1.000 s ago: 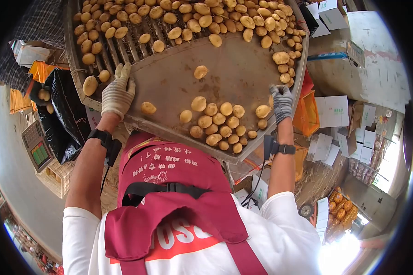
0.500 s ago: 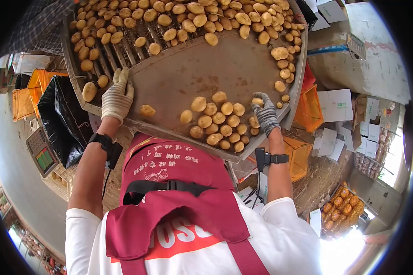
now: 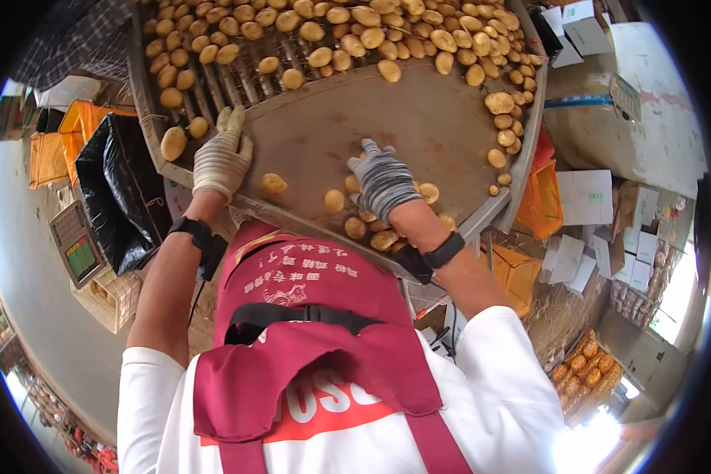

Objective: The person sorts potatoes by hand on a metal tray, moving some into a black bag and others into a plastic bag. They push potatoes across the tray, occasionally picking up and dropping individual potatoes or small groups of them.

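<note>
My left hand (image 3: 223,158), in a whitish knit glove, lies with fingers stretched out on the left part of a metal sorting tray (image 3: 308,134), beside the slats. Nothing shows in it. A single potato (image 3: 273,184) is just to its right. My right hand (image 3: 383,180), in a grey striped glove, reaches over a cluster of potatoes (image 3: 355,228) near the tray's front edge. Its fingers point away from me, tips apart, and no potato is visible in them. Hand and forearm hide much of that cluster; the palm's underside is out of sight.
Many potatoes (image 3: 371,38) cover the slatted far part, with more along the right rim. A black bag (image 3: 118,197) and a scale (image 3: 77,243) are at left. Orange crates (image 3: 539,201) and white boxes (image 3: 584,197) stand at right. Someone's plaid sleeve (image 3: 71,39) shows top left.
My right hand has moved left from the right side of the potato cluster to above it, covering many of them. My left hand stays at the tray's left side. The view has shifted slightly.
</note>
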Tool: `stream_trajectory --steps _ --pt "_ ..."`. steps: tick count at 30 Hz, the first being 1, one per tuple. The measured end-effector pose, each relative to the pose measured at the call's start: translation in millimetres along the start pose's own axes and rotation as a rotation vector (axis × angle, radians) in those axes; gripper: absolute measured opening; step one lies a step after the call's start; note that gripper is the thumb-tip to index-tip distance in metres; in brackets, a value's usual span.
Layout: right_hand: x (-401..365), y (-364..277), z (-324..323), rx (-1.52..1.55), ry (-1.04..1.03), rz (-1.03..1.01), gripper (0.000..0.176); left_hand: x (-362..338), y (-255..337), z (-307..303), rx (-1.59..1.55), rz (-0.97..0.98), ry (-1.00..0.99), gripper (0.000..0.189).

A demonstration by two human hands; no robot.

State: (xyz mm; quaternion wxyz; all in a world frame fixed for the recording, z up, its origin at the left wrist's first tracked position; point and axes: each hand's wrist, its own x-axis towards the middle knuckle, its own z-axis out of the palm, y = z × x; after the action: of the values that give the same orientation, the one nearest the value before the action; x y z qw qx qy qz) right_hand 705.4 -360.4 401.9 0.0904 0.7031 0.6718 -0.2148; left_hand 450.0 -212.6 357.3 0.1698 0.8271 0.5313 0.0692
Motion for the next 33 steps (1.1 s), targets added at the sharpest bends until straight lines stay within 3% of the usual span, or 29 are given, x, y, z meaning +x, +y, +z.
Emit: stream_trajectory --steps 2,4,5,7,8,10,12,13,14,15,16,17,20,22,24,27,31,33 --pt "9 4 -6 -0.008 -0.051 -0.023 0.049 0 -3 1 -0.025 0.048 0.030 0.053" --pt "11 15 -9 0.085 0.126 -0.012 0.043 1 -3 1 -0.035 0.026 0.012 0.053" --pt "23 28 -2 0.093 0.120 -0.039 0.043 1 -3 1 -0.040 0.015 0.009 0.053" --pt "58 49 21 1.191 0.079 0.122 0.049 0 -5 2 -0.032 -0.006 0.000 0.053" --pt "67 34 13 1.201 0.070 0.109 0.049 0 -6 3 -0.036 0.019 -0.001 0.056" --pt "83 -2 -15 1.536 -0.034 -0.016 0.055 3 -7 1 -0.029 0.043 0.000 0.060" --pt "86 -65 -50 1.666 -0.214 -0.144 0.058 2 -3 -2 -0.043 -0.002 -0.036 0.051" --pt "95 -97 -54 1.761 -0.288 -0.207 0.059 6 -7 -7 0.090 -0.021 -0.255 0.042" --pt "103 -129 -65 1.713 -0.356 -0.212 0.069 9 -7 -10 0.141 -0.035 -0.367 0.043" --pt "128 -157 -62 1.364 -0.297 -0.299 0.082 8 -7 -15 0.122 -0.069 -0.397 0.044" --pt "130 -176 -71 1.283 -0.277 -0.335 0.092 6 -7 -19 0.087 -0.102 -0.393 0.045" --pt "124 -186 -88 1.209 -0.291 -0.297 0.096 7 -5 -22 0.048 -0.135 -0.374 0.046" --pt "128 -185 -111 1.028 -0.403 -0.430 0.097 10 4 -27 -0.032 -0.248 -0.331 0.049" --pt "127 -164 -110 1.060 -0.316 -0.395 0.089 15 12 -30 -0.062 -0.328 -0.317 0.050" --pt "132 -134 -74 1.078 -0.077 -0.317 0.069 17 14 -26 -0.072 -0.357 -0.260 0.052" --pt "86 -54 -57 1.161 0.070 -0.179 0.061 13 -3 1 0.049 -0.182 0.017 0.052" --pt "7 49 -7 0.306 0.228 0.082 0.065 11 -3 3 -0.053 -0.131 0.100 0.048" --pt "-39 75 34 0.181 0.162 0.157 0.073 10 0 1 -0.038 -0.122 0.094 0.047"
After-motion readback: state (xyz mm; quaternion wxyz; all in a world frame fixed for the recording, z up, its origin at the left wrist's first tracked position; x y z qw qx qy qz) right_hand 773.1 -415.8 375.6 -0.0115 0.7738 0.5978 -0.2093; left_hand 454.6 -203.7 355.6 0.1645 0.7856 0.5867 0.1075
